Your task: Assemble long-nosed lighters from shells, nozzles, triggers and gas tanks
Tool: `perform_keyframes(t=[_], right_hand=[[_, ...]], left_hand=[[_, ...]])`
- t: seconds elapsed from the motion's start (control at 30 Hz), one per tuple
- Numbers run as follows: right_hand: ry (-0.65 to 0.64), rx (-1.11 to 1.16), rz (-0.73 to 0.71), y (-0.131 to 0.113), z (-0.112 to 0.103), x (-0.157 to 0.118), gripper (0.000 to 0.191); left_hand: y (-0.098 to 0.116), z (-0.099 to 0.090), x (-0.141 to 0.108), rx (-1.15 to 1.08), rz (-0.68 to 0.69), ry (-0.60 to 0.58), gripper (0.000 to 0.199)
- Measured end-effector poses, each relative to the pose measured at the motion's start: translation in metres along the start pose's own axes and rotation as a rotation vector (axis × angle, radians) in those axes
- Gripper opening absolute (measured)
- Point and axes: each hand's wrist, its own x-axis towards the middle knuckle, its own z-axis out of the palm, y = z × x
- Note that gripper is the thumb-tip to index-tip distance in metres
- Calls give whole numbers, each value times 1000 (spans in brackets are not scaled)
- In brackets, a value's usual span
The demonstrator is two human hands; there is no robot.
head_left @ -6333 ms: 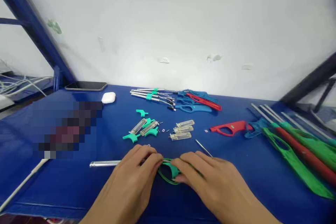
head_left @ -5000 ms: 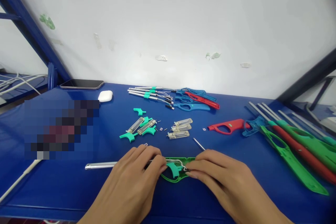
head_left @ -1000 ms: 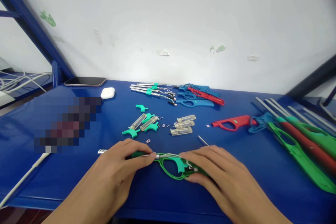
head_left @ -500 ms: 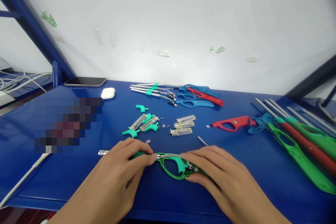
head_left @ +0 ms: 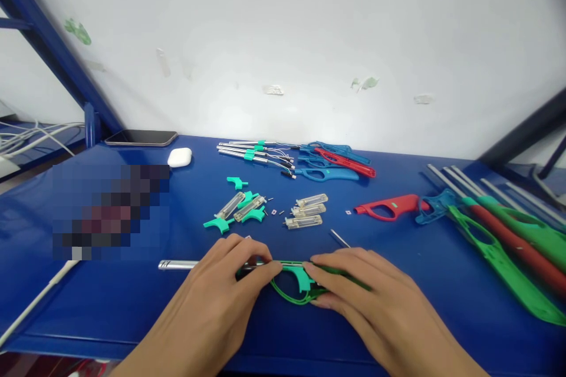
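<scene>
- Left hand (head_left: 223, 291): curled, thumb and fingers closed on the left part of a green shell (head_left: 294, 302), by its finger loop. Metal tube (head_left: 177, 264) projects leftward from under this hand, near horizontal; how it sits in the shell is hidden by the fingers.
- Right hand (head_left: 369, 291): fingers closed around the right part of the same shell, forefinger tip at the teal trigger (head_left: 303, 278), which sits in the loop. Shell lies between both hands, near the front edge of the blue table (head_left: 88, 306).
- Far left: white cable (head_left: 39, 306) runs to an item (head_left: 110, 212) masked by blur; phone (head_left: 141, 138) and white case (head_left: 180, 157) behind it.
- Centre, beyond the hands: teal pieces (head_left: 220, 224) among clear vials (head_left: 230, 205); three more vials (head_left: 312, 210) grouped to the right.
- Behind these: wired tubes (head_left: 243, 154) in a bunch, then blue shells (head_left: 329, 174) with a red one (head_left: 347, 164) on the pile.
- Slim rod (head_left: 339, 238): just beyond the right hand, lying at a slant.
- Right: red handle (head_left: 389, 207), blue piece (head_left: 435, 206) at its end, green half-shell (head_left: 508, 265), then a row of red and green handles (head_left: 530, 230) with metal rods.
</scene>
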Motion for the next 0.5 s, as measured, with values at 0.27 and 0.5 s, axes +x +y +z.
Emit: perform_keyframes(t=[0.27,0.5], right_hand=[[-5,-38,-34,2,-3,1,27],[-17,-14,19,-1,2,-1,28]], left_hand=[[0,1,-2,-14,-2,15,43],[4,-1,4,26,16,55,43]])
